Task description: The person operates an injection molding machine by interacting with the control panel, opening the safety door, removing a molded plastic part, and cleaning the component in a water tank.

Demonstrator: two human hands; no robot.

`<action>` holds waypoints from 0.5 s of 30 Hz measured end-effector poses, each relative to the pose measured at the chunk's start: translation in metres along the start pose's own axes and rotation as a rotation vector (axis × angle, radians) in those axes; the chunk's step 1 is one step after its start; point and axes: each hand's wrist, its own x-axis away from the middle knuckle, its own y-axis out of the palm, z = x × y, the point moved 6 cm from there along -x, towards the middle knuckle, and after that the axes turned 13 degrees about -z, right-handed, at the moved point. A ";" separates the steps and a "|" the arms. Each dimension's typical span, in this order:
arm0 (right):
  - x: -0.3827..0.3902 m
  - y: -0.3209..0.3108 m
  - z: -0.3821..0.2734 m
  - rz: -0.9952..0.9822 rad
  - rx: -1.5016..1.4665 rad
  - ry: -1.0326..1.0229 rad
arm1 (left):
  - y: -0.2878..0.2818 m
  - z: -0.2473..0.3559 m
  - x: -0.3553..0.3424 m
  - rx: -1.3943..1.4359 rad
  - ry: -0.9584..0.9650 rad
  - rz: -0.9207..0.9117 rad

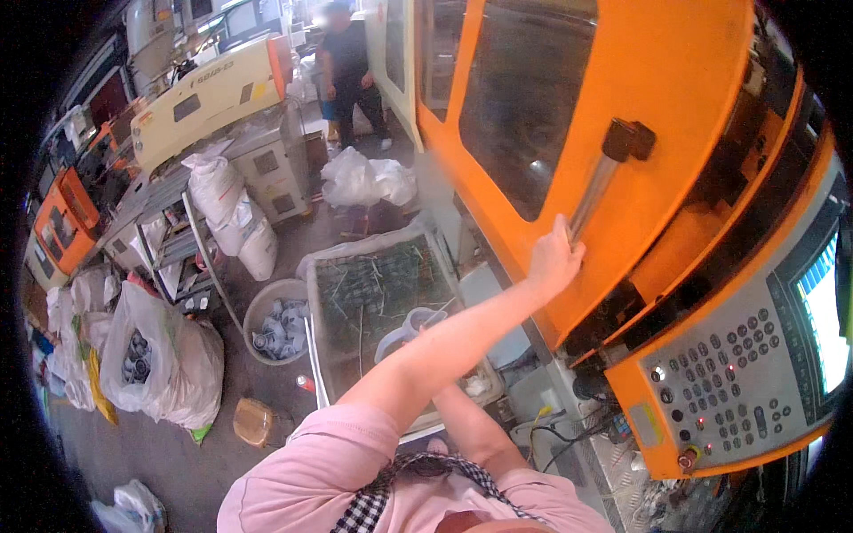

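Observation:
My left hand point(555, 258) reaches up and to the right and is closed around the lower end of a long metal bar handle point(597, 191). The handle is fixed by a black bracket to the orange sliding door point(675, 80) of a large machine; the door has a dark window point(520, 107). My left arm in a pink sleeve crosses the middle of the view. Only part of my right arm point(475, 431) shows below it, and my right hand is hidden.
A grey keypad panel point(729, 373) and a lit screen point(822, 311) sit to the right of the door. Below are a plastic-lined crate of dark thin parts point(373, 289), a clear jug point(409, 329), a round tub point(258, 311), filled bags point(164, 355) and white sacks point(235, 213). Another person point(351, 71) stands far back.

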 end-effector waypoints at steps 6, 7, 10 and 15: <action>-0.009 -0.009 0.005 0.159 0.191 0.015 | 0.014 0.025 0.034 0.039 -0.021 -0.094; -0.021 -0.031 -0.003 0.166 0.256 -0.038 | 0.027 0.038 0.037 0.059 0.011 -0.109; -0.028 -0.054 -0.008 0.203 0.311 -0.108 | 0.038 0.044 0.041 0.111 0.018 -0.140; -0.013 -0.001 0.007 0.135 0.127 -0.006 | 0.022 0.029 0.057 0.111 0.018 -0.079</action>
